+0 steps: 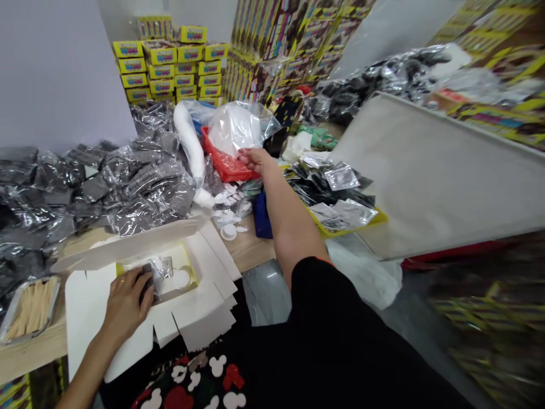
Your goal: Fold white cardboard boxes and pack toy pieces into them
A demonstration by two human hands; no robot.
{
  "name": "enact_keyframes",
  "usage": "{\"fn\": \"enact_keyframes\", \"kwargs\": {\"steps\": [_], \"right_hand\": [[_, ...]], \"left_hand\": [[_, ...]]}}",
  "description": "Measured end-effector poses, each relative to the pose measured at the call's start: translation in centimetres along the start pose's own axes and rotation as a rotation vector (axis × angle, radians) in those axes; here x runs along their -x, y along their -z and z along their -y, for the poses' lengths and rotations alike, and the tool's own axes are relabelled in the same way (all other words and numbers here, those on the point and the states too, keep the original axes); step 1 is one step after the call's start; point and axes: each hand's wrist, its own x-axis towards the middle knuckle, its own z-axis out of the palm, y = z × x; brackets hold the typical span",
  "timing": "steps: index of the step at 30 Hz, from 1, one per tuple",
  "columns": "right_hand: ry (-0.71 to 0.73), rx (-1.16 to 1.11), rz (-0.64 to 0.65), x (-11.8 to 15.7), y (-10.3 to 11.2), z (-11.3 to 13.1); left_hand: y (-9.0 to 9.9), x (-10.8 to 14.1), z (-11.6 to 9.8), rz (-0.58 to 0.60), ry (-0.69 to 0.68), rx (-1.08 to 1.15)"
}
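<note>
My left hand [130, 295] is at the left side of an open white box [204, 255], its bent fingers on a dark packet [149, 279] inside. Beside that packet lie a clear packet [164, 267] and a white round piece [181, 278]. My right arm stretches forward, and my right hand [254, 160] is over the edge of a red basket [225, 165] that holds a clear plastic bag [238, 128]. The right fingers are partly bent, and whether they hold anything is too small to tell.
Grey wrapped packets [145, 182] are heaped at the left, near a tray of wooden sticks [34, 307]. A yellow tray [340, 230] of silver sachets [343, 177] lies right of my forearm. Yellow boxes [162, 71] are stacked behind; a large pale panel [426, 170] leans at the right.
</note>
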Motion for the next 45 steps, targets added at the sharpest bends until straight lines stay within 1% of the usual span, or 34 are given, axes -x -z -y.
{"fn": "enact_keyframes", "kwargs": {"steps": [4,6,8,10,11,13,14,15,16,17,18,19,21,22,23,24,25,26,28,29,30,31,32,34,36,38,41,43,45], "right_hand": [[0.012,-0.029,-0.032,0.9,1.1,1.1],[0.039,-0.034,-0.031,2.1,1.6,2.1],[0.077,-0.042,-0.03,4.5,2.0,2.6],[0.146,-0.05,0.007,8.4,2.2,2.5],[0.181,-0.051,0.056,10.7,2.1,2.2],[0.413,-0.034,0.269,15.7,1.5,1.3],[0.476,-0.026,0.425,18.3,0.7,0.8],[0.455,0.017,0.661,20.7,-0.5,0.2],[0.396,0.11,0.889,22.9,-2.2,-0.3],[0.365,0.224,1.031,24.8,-4.2,-1.0],[0.36,0.339,1.056,26.2,-6.6,-1.6],[0.374,0.451,0.975,27.3,-9.0,-2.3],[0.428,0.613,0.68,28.3,-13.2,-3.6],[0.454,0.653,0.545,28.4,-14.6,-4.2],[0.481,0.669,0.454,28.4,-15.5,-4.7],[0.511,0.67,0.399,28.4,-15.7,-5.2],[0.54,0.663,0.364,28.3,-15.4,-5.7],[0.56,0.659,0.333,28.2,-14.6,-6.1],[0.578,0.668,0.242,27.7,-12.4,-6.8],[0.587,0.672,0.175,27.3,-11.3,-7.1],[0.602,0.668,0.105,26.7,-10.5,-7.4],[0.628,0.655,0.047,25.9,-10.0,-7.6],[0.66,0.638,0.012,25.1,-9.9,-7.7],[0.707,0.614,0.018,23.4,-10.6,-7.7],[0.705,0.621,0.074,22.1,-12.1,-7.3],[0.691,0.632,0.118,21.8,-13.7,-6.7],[0.704,0.611,0.147,22.6,-14.9,-6.1],[0.697,0.595,0.189,23.6,-14.6,-6.4],[0.701,0.549,0.286,24.7,-13.8,-7.7]], "left_hand": [[-0.1,-0.2,0.3,0.001,0.006,0.006],[0.1,-0.4,0.0,0.021,0.021,0.004],[0.6,-0.6,-0.5,0.065,0.037,0.001],[1.2,-0.7,-1.3,0.138,0.044,0.008],[1.4,-0.8,-1.6,0.186,0.045,0.017],[1.7,-1.1,-2.2,0.272,0.052,0.021],[1.8,-1.3,-2.4,0.319,0.054,0.012],[1.9,-1.5,-2.6,0.366,0.06,-0.001],[2.1,-1.7,-2.8,0.413,0.068,-0.018],[2.3,-2.0,-3.0,0.457,0.078,-0.034],[2.4,-2.2,-3.2,0.491,0.088,-0.048],[2.6,-2.3,-3.3,0.514,0.093,-0.057],[2.7,-2.3,-3.4,0.514,0.077,-0.044],[2.7,-2.1,-3.4,0.488,0.053,-0.008],[2.6,-1.8,-3.2,0.436,0.026,0.056],[2.5,-1.3,-2.8,0.348,0.006,0.142],[2.5,-0.8,-2.3,0.216,0.004,0.239],[2.5,-0.3,-1.6,0.035,0.032,0.332],[2.6,0.2,0.3,-0.391,0.178,0.469],[2.8,0.1,1.6,-0.571,0.272,0.514],[3.1,-0.2,2.9,-0.693,0.355,0.559],[3.4,-0.8,4.2,-0.747,0.417,0.616],[3.7,-1.6,5.4,-0.732,0.453,0.685],[4.3,-3.2,7.1,-0.583,0.479,0.824],[4.7,-4.4,7.5,-0.421,0.488,0.893],[4.8,-5.0,6.6,-0.318,0.474,0.875],[4.8,-4.5,4.3,-0.241,0.427,0.759],[4.8,-3.4,2.9,-0.177,0.412,0.687],[4.8,-1.7,2.3,-0.066,0.354,0.654]]}}
